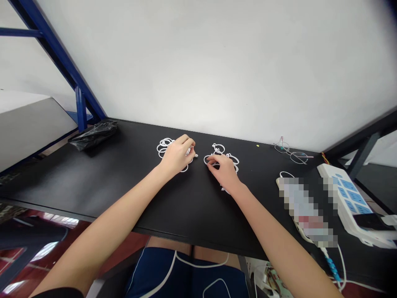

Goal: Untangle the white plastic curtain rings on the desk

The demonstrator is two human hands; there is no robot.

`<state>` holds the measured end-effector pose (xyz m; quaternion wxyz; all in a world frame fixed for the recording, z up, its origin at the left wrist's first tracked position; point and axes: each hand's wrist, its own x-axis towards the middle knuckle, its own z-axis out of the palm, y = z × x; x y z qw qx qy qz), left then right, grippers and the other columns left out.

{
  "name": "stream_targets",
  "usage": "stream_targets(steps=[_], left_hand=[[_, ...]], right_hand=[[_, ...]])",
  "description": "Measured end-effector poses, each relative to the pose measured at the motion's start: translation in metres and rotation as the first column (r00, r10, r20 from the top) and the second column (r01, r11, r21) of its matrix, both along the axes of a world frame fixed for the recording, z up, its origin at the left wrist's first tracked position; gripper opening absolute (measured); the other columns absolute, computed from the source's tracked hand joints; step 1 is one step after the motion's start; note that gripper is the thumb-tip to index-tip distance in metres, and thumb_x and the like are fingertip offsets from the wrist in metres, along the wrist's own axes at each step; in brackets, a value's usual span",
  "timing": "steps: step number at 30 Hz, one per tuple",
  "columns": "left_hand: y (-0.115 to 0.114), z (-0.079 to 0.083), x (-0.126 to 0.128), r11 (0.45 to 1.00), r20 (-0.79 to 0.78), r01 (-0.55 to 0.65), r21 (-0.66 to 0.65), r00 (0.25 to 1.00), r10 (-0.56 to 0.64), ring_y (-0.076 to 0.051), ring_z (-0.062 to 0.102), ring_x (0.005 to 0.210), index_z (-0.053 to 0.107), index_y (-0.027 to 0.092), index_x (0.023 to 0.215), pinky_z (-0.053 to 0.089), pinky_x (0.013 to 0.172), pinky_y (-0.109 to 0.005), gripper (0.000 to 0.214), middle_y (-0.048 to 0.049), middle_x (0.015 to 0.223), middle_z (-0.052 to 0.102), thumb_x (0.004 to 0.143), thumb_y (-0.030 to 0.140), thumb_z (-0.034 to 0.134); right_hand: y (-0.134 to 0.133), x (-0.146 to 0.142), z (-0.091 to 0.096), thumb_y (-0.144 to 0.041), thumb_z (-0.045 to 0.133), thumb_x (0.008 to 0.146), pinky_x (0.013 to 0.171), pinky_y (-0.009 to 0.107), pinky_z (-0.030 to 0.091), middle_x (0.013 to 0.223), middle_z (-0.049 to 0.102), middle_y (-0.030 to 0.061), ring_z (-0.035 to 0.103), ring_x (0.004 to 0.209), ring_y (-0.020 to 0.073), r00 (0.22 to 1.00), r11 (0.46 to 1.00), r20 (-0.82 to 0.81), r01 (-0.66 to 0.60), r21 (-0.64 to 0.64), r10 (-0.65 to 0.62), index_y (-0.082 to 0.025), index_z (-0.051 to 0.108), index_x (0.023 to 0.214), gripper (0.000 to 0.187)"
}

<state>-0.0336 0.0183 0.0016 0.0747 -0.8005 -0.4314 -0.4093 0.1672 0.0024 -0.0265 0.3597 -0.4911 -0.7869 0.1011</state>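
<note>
Two loose groups of white rings with small knobs or clasps lie on the black table (130, 182). My left hand (178, 155) is over the left group of white rings (163, 145), its fingers curled together with a bit of white showing between them. Over the right group of white rings (233, 159) is my right hand (226, 170), thumb and forefinger pinched at the edge of one white ring (205, 160). Both hands partly cover the rings beneath them.
At the right lie eyeglasses (299, 157), a blurred-out phone (302, 207) with a charging cable (333, 269), and a white power strip (350, 198). A crumpled black plastic bag (94, 134) sits at the far left beside a blue metal frame (81, 107). A white wall stands behind.
</note>
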Motion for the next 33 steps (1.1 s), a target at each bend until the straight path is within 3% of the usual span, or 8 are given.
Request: stream_targets(steps=[7, 14, 26, 33], left_hand=[[-0.0002, -0.0002, 0.0016, 0.998, 0.049, 0.029, -0.052, 0.998, -0.026, -0.014, 0.060, 0.073, 0.058, 0.018, 0.082, 0.048, 0.061, -0.025, 0.012, -0.0033, 0.086, 0.059, 0.080, 0.008, 0.052], [0.0006, 0.0000, 0.0012, 0.991, 0.098, 0.097, -0.097, 0.991, -0.088, -0.014, 0.059, 0.070, 0.058, 0.018, 0.079, 0.048, 0.063, -0.026, 0.010, -0.0020, 0.083, 0.057, 0.077, 0.009, 0.053], [-0.0008, -0.0005, 0.0020, 0.968, 0.069, 0.113, -0.223, 0.993, -0.100, -0.015, 0.059, 0.072, 0.058, 0.018, 0.079, 0.048, 0.068, -0.028, 0.007, -0.0023, 0.084, 0.057, 0.077, 0.012, 0.055], [-0.0030, -0.0013, 0.0051, 0.944, -0.019, 0.148, -0.296, 0.987, -0.161, -0.015, 0.058, 0.068, 0.059, 0.017, 0.078, 0.047, 0.067, -0.028, 0.011, -0.0028, 0.080, 0.059, 0.076, 0.009, 0.052]], right_hand=[[-0.0015, -0.0016, 0.0030, -0.017, 0.073, 0.075, 0.077, 0.041, 0.049, 0.071, 0.071, 0.0004, 0.062, 0.077, 0.0233, 0.998, 0.999, 0.067, 0.005, -0.051, -0.001, -0.020, 0.068, 0.087, 0.013], [-0.0026, -0.0031, 0.0045, -0.013, 0.066, 0.078, 0.080, 0.041, 0.046, 0.073, 0.072, 0.0006, 0.061, 0.078, 0.0228, 0.998, 0.998, 0.066, -0.019, -0.059, 0.023, -0.021, 0.067, 0.085, 0.010], [-0.0036, -0.0042, 0.0053, -0.019, 0.056, 0.084, 0.082, 0.039, 0.049, 0.076, 0.073, 0.0027, 0.066, 0.078, 0.0220, 0.990, 0.981, -0.137, 0.046, 0.189, -0.020, -0.020, 0.068, 0.092, 0.015], [-0.0050, -0.0050, 0.0085, -0.019, 0.058, 0.085, 0.081, 0.038, 0.049, 0.077, 0.074, 0.0022, 0.067, 0.076, 0.0211, 0.984, 0.970, -0.165, 0.110, 0.215, -0.075, -0.020, 0.069, 0.091, 0.013]])
